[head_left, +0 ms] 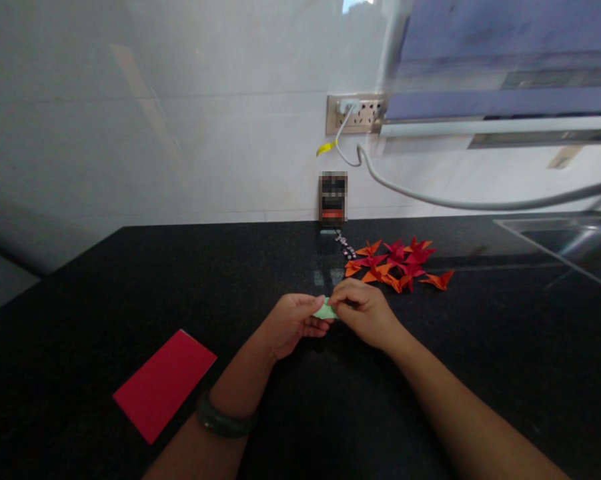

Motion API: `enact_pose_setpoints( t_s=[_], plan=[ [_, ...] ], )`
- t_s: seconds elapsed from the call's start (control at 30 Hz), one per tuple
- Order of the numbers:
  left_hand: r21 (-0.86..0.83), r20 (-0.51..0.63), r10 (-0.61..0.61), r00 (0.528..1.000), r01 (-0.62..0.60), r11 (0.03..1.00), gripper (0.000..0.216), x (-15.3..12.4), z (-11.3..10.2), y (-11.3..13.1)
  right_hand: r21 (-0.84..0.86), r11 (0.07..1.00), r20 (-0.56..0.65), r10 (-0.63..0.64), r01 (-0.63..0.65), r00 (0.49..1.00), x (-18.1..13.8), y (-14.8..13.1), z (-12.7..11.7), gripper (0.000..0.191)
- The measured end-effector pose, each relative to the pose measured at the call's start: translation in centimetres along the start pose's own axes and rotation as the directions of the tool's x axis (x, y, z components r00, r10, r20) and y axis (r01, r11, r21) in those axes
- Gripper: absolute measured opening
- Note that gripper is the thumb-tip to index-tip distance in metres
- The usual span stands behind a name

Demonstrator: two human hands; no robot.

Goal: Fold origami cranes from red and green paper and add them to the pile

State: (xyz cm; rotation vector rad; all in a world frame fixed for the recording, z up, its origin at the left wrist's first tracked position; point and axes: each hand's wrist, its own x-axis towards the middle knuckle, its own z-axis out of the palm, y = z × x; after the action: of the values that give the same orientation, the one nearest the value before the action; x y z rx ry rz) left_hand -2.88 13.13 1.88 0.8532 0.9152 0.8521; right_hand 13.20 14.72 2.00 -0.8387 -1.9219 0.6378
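A small piece of light green folded paper (324, 311) is held between my two hands, above the dark countertop. My left hand (296, 321) pinches its left end, thumb on top and fingers curled beneath. My right hand (364, 311) grips the right side with thumb and fingertips, covering part of the paper. Just beyond my right hand lies a pile of red and orange origami cranes (395, 263). To the left of my left forearm rests a red rectangular sheet or stack of paper (165, 385).
A phone-like item (333, 199), blurred out, leans against the wall with a patterned strap (347, 247) beside it. A white cable (430, 198) runs from the wall socket (355, 113) to the right. At the far right is a sink edge (555, 253). The black countertop (220, 267) ends at the left.
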Motion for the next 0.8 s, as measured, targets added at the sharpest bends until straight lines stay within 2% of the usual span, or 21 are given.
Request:
enact_pose_setpoints(
  t_s=[0.17, 0.27, 0.37, 0.47, 0.6, 0.7, 0.8],
  plan=[
    [0.094, -0.17, 0.047, 0.984, -0.031, 0.995, 0.03, 0.2, 0.2, -0.3, 0.026, 0.998, 0.035, 0.052, -0.053, 0.998, -0.2, -0.1, 0.4, 0.015],
    [0.166, -0.197, 0.124, 0.972, -0.092, 0.982, 0.028, 0.2, 0.4, -0.2, 0.068, 0.969, -0.002, 0.239, -0.238, 0.971, -0.3, 0.2, 0.8, 0.006],
    [0.276, -0.224, 0.219, 0.95, -0.153, 0.949, 0.024, 0.2, 0.7, -0.1, 0.145, 0.906, 0.04, 0.395, -0.397, 0.918, -0.4, 0.5, 1.1, 0.015],
    [0.42, -0.226, 0.322, 0.919, -0.206, 0.884, 0.02, 0.3, 0.7, -0.1, 0.162, 0.89, 0.112, 0.414, -0.427, 0.904, -0.4, 0.6, 1.1, 0.016],
    [0.567, -0.193, 0.427, 0.883, -0.255, 0.783, 0.019, 0.4, 0.5, -0.3, 0.172, 0.887, 0.068, 0.423, -0.428, 0.904, -0.5, 0.5, 1.1, 0.017],
    [0.52, -0.202, 0.416, 0.887, -0.263, 0.813, 0.018, 0.2, 0.7, -0.3, 0.177, 0.882, 0.03, 0.438, -0.436, 0.898, -0.5, 0.4, 1.3, 0.018],
    [0.321, -0.241, 0.314, 0.918, -0.23, 0.919, 0.021, 0.1, 0.8, -0.2, 0.171, 0.878, -0.013, 0.455, -0.446, 0.89, -0.6, 0.3, 1.5, 0.017]
  ],
)
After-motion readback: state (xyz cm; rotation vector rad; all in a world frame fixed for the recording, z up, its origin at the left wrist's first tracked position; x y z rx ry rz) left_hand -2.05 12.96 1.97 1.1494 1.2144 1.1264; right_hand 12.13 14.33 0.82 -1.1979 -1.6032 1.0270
